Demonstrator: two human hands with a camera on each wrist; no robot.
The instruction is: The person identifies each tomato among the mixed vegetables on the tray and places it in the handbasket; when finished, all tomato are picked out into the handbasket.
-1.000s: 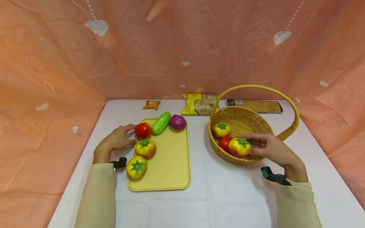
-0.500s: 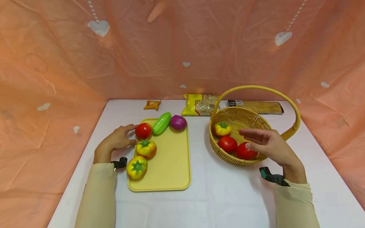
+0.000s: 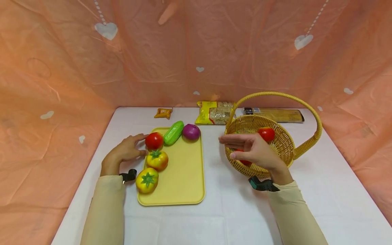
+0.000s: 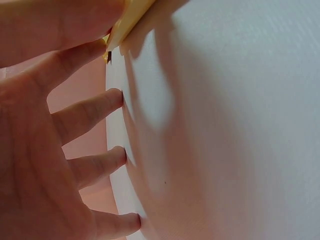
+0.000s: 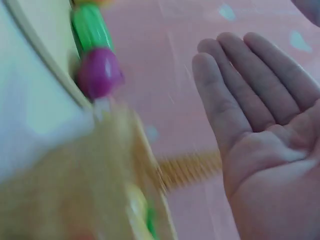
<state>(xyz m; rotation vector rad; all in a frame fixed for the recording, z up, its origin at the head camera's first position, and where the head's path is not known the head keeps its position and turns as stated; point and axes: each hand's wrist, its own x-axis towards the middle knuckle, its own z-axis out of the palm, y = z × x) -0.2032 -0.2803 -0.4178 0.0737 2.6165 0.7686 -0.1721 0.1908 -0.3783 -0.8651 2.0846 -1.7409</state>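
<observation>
My left hand [image 3: 127, 149] lies flat on the white table [image 3: 232, 211], fingers spread, against the left edge of a yellow tray [image 3: 185, 177]; its index finger reaches a red tomato [image 3: 153, 140]. The left wrist view shows straight fingers [image 4: 90, 107] on the table beside the tray edge [image 4: 131, 17]. The tray also bears a green cucumber [image 3: 173, 132], a purple onion [image 3: 191, 131] and two yellow-red tomatoes [image 3: 157, 160] [image 3: 147, 179]. My right hand [image 3: 249, 149] hovers open and holds nothing in front of the left rim of a wicker basket [image 3: 284, 146]. A red tomato [image 3: 266, 133] lies in the basket; another is partly hidden by the hand.
Along the back edge lie a small orange packet [image 3: 163, 112], a yellow packet [image 3: 214, 115] and a long pasta packet [image 3: 274, 114]. Orange cloth walls close in the table at the back and both sides. The basket's tall handle [image 3: 309, 109] arches to the right.
My right hand let go of a yellow-red tomato in the basket, opened and swung left past the rim. The fruit inside the basket shifted. The left hand stayed put.
</observation>
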